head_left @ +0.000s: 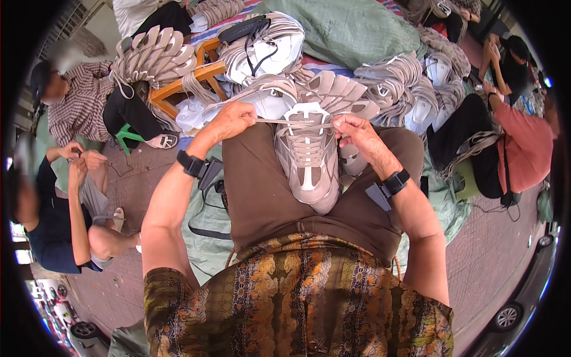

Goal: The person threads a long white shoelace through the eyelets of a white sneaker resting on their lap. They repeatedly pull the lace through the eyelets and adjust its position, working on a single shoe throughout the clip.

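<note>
A grey-beige sneaker (307, 156) with a white-edged tongue rests between my thighs, its toe pointing toward me. Flat beige laces run in rows up its front. My left hand (236, 119) is closed on one end of the shoelace (275, 121), which stretches taut from the upper eyelets out to the left. On the other side my right hand (355, 132) pinches lace close to the shoe's collar, thumb and fingertips together. Part of another shoe (352, 159) shows beneath that hand, mostly hidden by the sneaker and my leg.
Beyond my knees lie heaped shoe uppers (333, 92) and a large green sack (339, 33). An orange wooden stool (205, 72) stands among them at the far left. People sit at both sides; one wears a checked shirt (80, 98). A parked car (517, 297) is at the lower right.
</note>
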